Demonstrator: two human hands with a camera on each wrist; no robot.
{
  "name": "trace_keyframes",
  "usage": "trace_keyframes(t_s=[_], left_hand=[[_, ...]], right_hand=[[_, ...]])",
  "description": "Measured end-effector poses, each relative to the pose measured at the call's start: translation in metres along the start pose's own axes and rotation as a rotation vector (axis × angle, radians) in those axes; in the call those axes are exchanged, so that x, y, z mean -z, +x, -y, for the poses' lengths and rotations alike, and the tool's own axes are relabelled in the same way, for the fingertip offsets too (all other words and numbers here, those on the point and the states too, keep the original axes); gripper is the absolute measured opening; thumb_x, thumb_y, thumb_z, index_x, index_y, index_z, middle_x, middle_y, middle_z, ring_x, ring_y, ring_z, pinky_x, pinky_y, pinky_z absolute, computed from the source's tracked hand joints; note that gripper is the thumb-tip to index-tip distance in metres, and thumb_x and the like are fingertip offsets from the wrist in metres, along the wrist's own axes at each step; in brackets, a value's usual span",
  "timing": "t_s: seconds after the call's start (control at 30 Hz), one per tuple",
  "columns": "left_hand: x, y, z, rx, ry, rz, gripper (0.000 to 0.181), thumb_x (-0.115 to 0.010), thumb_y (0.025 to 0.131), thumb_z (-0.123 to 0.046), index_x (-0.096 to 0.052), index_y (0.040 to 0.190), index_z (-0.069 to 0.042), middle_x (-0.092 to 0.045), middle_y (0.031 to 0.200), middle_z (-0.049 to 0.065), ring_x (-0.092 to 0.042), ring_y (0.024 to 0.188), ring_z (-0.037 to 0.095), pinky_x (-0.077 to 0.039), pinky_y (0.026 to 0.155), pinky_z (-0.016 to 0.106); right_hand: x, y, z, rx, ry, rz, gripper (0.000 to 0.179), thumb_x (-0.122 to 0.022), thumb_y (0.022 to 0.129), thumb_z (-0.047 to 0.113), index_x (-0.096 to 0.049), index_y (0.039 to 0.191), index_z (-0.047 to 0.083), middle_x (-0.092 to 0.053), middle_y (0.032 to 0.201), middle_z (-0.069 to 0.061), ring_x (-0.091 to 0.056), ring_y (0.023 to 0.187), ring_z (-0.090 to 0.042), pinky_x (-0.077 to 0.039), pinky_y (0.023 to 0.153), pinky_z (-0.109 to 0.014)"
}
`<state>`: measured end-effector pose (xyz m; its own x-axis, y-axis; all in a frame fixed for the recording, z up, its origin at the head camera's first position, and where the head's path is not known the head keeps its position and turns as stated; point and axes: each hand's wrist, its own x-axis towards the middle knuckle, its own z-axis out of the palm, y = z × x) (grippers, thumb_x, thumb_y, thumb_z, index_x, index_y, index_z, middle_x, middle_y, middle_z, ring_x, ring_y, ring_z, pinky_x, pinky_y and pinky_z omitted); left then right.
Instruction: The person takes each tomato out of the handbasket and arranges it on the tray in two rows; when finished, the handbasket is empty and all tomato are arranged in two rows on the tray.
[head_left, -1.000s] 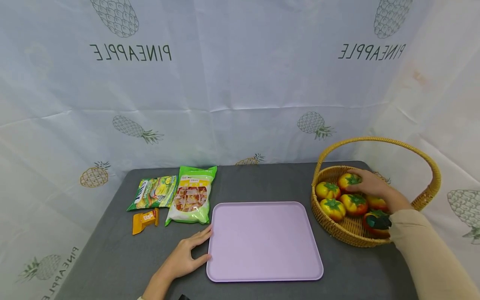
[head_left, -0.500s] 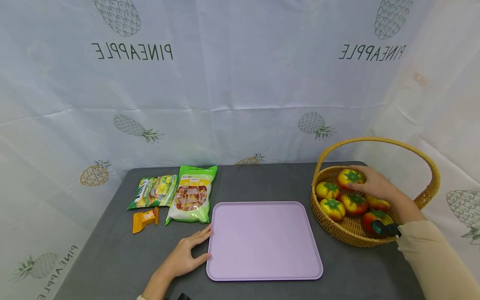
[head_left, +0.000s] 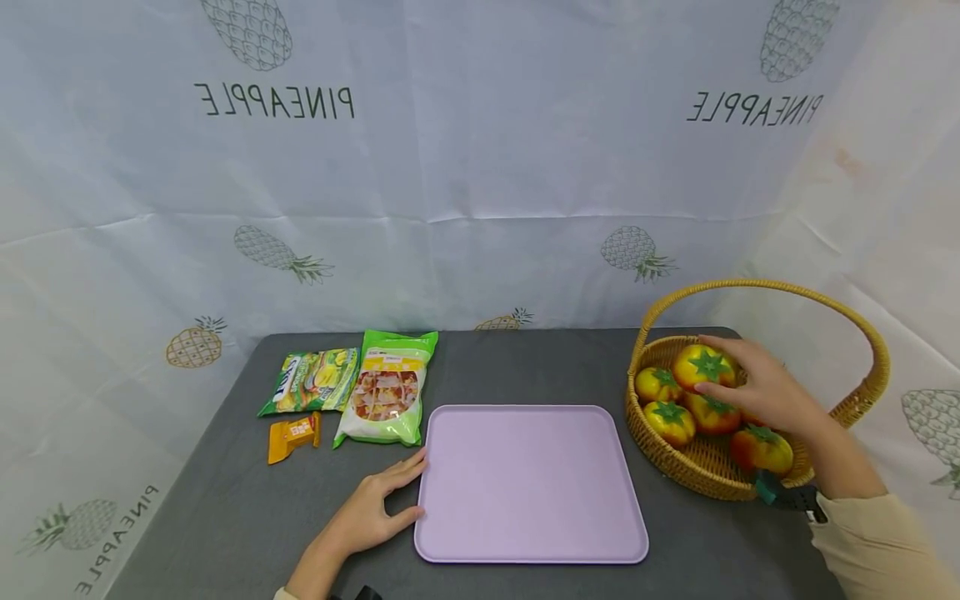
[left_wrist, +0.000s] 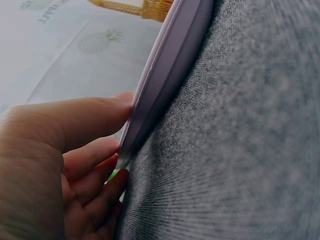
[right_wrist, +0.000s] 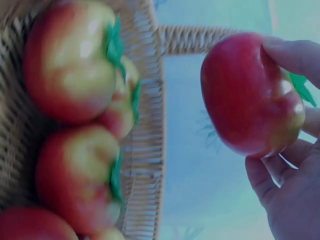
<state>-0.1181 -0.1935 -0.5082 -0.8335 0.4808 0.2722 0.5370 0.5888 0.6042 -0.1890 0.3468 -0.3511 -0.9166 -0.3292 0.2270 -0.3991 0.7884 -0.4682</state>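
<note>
My right hand [head_left: 772,387] holds a red-and-yellow tomato [head_left: 705,365] with a green leafy top, thumb on one side and fingers on the other. In the right wrist view the held tomato [right_wrist: 250,95] is apart from the other tomatoes [right_wrist: 75,60], lifted above them. Those lie in a wicker basket [head_left: 678,471] with a tall arched handle. My left hand [head_left: 367,512] rests on the table at the left edge of a pale purple tray [head_left: 532,483]. In the left wrist view its thumb and fingertips [left_wrist: 125,107] touch the tray's rim [left_wrist: 155,75].
On the grey table [head_left: 225,517], left of the tray, lie a green-and-white food bag [head_left: 382,392], a flat green packet [head_left: 315,379] and a small orange wrapped snack [head_left: 292,435]. A pineapple-print curtain [head_left: 480,167] hangs behind. The basket's handle [head_left: 765,285] arches above my right hand.
My right hand has taken hold of the back tomato and raised it slightly above the others in the basket. The left hand stays at the tray's edge.
</note>
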Motion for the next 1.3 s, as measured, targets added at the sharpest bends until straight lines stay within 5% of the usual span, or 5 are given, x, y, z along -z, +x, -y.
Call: trace_keyframes(t_s=[0.33, 0.67, 0.97, 1.3], left_hand=[[0.000, 0.000, 0.002, -0.006, 0.013, 0.006, 0.059, -0.069, 0.085, -0.037, -0.054, 0.135, -0.010, -0.047, 0.145, 0.002, -0.048, 0.129, 0.026, -0.045, 0.100, 0.045], [0.001, -0.001, 0.001, 0.007, 0.007, 0.009, 0.059, -0.069, 0.084, -0.037, -0.054, 0.135, -0.010, -0.046, 0.145, 0.001, -0.048, 0.129, 0.026, -0.045, 0.100, 0.046], [0.000, 0.002, 0.002, 0.007, -0.004, 0.017, 0.059, -0.069, 0.084, -0.036, -0.053, 0.136, -0.011, -0.046, 0.146, 0.001, -0.047, 0.130, 0.027, -0.043, 0.101, 0.047], [0.000, 0.001, 0.002, 0.000, 0.006, 0.011, 0.059, -0.069, 0.084, -0.036, -0.054, 0.135, -0.011, -0.046, 0.146, 0.001, -0.047, 0.130, 0.026, -0.044, 0.100, 0.045]], right_hand=[[-0.019, -0.011, 0.027, -0.042, 0.080, -0.048, 0.064, -0.072, 0.084, 0.020, -0.044, 0.141, 0.011, -0.044, 0.136, -0.018, -0.042, 0.110, -0.031, -0.041, 0.072, -0.019], [-0.062, -0.005, 0.060, 0.077, 0.134, -0.079, 0.065, -0.074, 0.081, 0.018, -0.047, 0.140, 0.015, -0.050, 0.134, -0.009, -0.036, 0.109, -0.001, -0.047, 0.075, -0.025], [-0.116, 0.016, 0.079, 0.190, 0.268, -0.002, 0.064, -0.075, 0.081, 0.020, -0.048, 0.138, 0.020, -0.050, 0.135, -0.006, -0.043, 0.116, -0.018, -0.051, 0.082, -0.030], [-0.173, 0.046, 0.109, 0.189, 0.375, 0.108, 0.063, -0.075, 0.081, 0.031, -0.049, 0.138, 0.021, -0.052, 0.136, -0.004, -0.044, 0.118, -0.024, -0.047, 0.087, -0.043]])
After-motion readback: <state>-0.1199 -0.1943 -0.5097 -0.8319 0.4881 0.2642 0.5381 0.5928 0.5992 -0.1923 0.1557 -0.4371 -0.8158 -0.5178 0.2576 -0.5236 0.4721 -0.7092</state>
